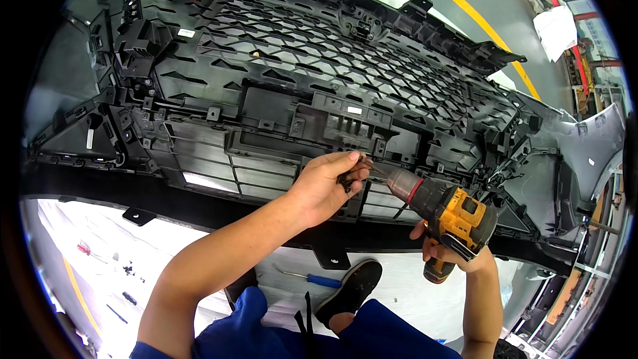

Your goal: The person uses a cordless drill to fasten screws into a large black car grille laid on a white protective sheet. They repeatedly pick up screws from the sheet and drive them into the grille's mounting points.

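Observation:
My right hand (458,252) is wrapped round the grip of a yellow and black cordless drill (462,219). The drill's bit points left and up, and its tip meets the fingers of my left hand (329,183). That hand is closed, thumb and forefinger pinched at the bit's tip, with several small dark screws or clips (347,181) held in the curled fingers. Beneath both hands lies a large black car bumper (266,96) with a mesh grille, its inner side facing up. What the bit's tip touches is too small to make out.
A blue-handled screwdriver (322,280) lies on the white floor sheet beside my shoe (352,289). Small loose parts (129,269) are scattered at the lower left. A grey painted panel (591,143) and a metal rack (578,286) stand at the right.

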Available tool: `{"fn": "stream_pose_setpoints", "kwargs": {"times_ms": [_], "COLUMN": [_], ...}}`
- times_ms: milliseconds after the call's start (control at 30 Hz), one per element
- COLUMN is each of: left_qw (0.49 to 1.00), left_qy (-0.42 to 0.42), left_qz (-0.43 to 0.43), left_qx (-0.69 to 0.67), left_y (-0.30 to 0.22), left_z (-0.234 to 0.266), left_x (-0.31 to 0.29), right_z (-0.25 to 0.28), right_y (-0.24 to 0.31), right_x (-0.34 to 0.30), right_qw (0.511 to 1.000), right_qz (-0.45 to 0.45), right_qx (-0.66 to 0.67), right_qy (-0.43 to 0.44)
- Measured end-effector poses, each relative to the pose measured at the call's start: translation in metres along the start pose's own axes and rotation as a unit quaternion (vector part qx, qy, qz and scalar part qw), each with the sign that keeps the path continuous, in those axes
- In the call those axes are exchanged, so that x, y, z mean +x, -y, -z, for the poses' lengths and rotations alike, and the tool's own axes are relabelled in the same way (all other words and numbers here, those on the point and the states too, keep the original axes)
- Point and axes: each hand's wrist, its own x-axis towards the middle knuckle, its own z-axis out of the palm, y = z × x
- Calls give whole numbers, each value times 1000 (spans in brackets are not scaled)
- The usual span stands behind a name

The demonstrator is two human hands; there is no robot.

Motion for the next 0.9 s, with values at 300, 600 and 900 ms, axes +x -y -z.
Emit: {"fn": "stream_pose_setpoints", "kwargs": {"times_ms": [300, 600, 900], "left_qw": [998, 997, 997], "left_qy": [39, -65, -53], "left_qz": [14, -23, -47], "left_qx": [-38, 20, -8], "left_y": [8, -2, 1], "left_z": [-10, -40, -35], "left_x": [33, 64, 86], "right_z": [23, 31, 15], "right_y": [-5, 20, 46], "right_x": [2, 28, 74], "right_qw": [1000, 998, 985], "right_qz": [29, 0, -63], "right_qx": [2, -3, 37], "right_qy": [-5, -68, -156]}}
